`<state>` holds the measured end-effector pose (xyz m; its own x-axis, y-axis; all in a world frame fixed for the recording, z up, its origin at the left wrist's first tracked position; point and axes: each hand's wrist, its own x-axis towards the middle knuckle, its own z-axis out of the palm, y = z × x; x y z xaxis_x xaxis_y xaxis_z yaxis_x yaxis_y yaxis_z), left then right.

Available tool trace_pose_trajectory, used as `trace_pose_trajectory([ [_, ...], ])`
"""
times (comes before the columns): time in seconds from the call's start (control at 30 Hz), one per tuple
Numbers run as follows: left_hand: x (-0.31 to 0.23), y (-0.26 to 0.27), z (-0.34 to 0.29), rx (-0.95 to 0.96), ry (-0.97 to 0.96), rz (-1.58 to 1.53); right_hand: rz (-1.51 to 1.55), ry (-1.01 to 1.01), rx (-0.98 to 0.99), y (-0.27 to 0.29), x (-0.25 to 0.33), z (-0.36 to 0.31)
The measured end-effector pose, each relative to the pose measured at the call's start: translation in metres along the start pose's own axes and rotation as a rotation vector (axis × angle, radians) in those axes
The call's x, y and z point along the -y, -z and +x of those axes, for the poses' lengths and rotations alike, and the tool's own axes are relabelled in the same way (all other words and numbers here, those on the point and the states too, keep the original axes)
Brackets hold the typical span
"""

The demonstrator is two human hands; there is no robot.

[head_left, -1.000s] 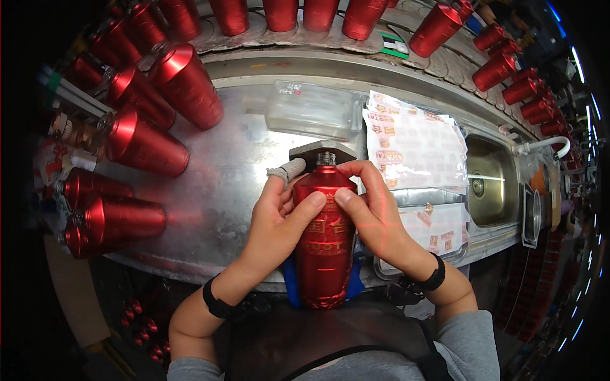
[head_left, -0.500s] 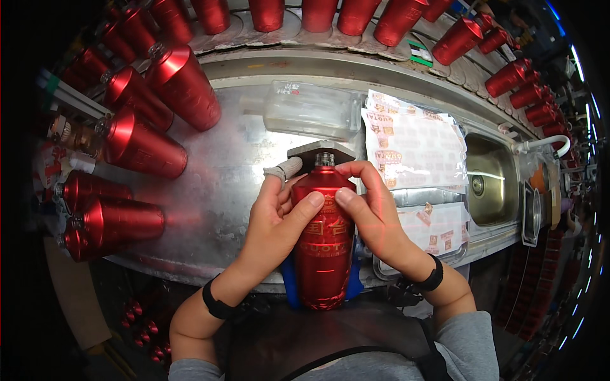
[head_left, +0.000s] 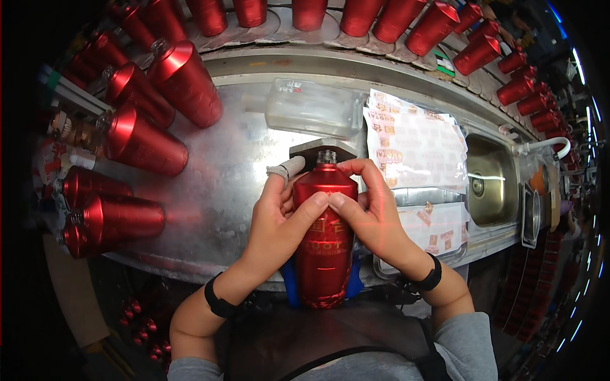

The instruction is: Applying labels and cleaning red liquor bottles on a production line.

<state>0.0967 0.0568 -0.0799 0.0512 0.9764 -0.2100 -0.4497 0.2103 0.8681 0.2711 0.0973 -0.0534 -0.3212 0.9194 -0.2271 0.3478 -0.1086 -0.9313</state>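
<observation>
A shiny red bottle [head_left: 324,260] with a clear threaded neck and gold markings lies in front of me, its neck pointing away. My left hand [head_left: 279,213] is wrapped round its upper left side, and my right hand [head_left: 372,209] grips the upper right side. Both thumbs press side by side on the front, just below the shoulder. A whitish cover [head_left: 289,167] sits on a finger of my left hand. Beyond the neck is a dark angular block [head_left: 323,150], and blue pieces [head_left: 354,273] show beneath the bottle. The fingers' undersides are hidden.
More red bottles [head_left: 146,143] stand on the metal table [head_left: 210,235] at left. A conveyor [head_left: 279,22] carries several others along the back. A clear rectangular container [head_left: 314,108] lies behind the block. Printed label sheets [head_left: 416,143] and a sink [head_left: 489,181] are at right.
My thumbs have come together at the middle of the bottle's front, where they were apart before. Bottles on the conveyor have shifted to the right.
</observation>
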Motion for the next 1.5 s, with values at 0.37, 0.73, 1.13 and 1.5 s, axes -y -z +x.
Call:
trace_pose_trajectory([
  [0.37, 0.007, 0.012, -0.012, 0.033, 0.096, -0.083, 0.063, 0.016, 0.009, 0.004, -0.017, -0.015],
  [0.73, 0.002, 0.018, -0.014, 0.120, 0.142, -0.072, 0.145, -0.056, 0.068, 0.000, -0.007, -0.021],
  [1.13, 0.007, 0.028, -0.016, 0.165, 0.172, -0.168, 0.282, -0.146, 0.093, -0.006, 0.002, -0.020],
  [1.5, 0.006, 0.022, -0.022, 0.207, 0.100, -0.092, -0.059, 0.031, -0.038, -0.018, -0.005, -0.018],
])
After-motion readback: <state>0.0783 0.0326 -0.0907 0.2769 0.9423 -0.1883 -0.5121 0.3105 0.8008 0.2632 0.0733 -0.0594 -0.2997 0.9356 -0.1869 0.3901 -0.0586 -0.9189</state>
